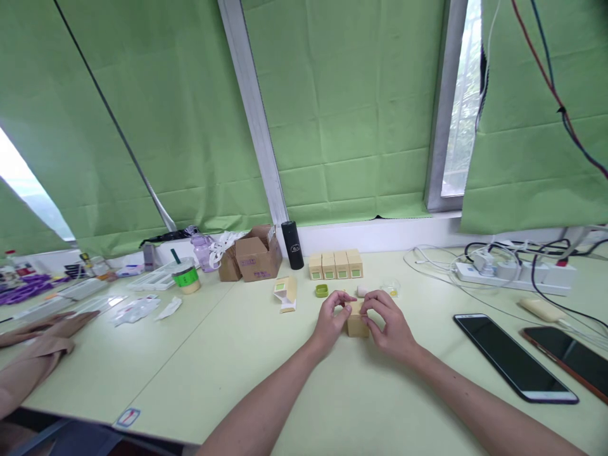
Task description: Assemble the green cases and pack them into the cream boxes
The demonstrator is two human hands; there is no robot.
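Observation:
A small brown cardboard box [358, 327] stands on the table between my two hands. My left hand [329, 320] grips its upper left side, thumb and fingers bent at the top edge. On the other side, my right hand [390, 324] has its fingers curled onto the upper right edge. The box's top is partly hidden by my fingers. Just beyond my hands lie a small green square container [322, 291], a whitish-pink small piece [361, 291] and a clear round plastic item [390, 289] with some yellow in it.
Several similar small boxes [335, 265] stand in a row behind, with an opened small box [285, 293] to their left. A black bottle [292, 246] and larger cartons [259, 254] stand further back. Phones [515, 354] and a power strip [515, 277] lie right. Another person's hands [61, 326] rest far left.

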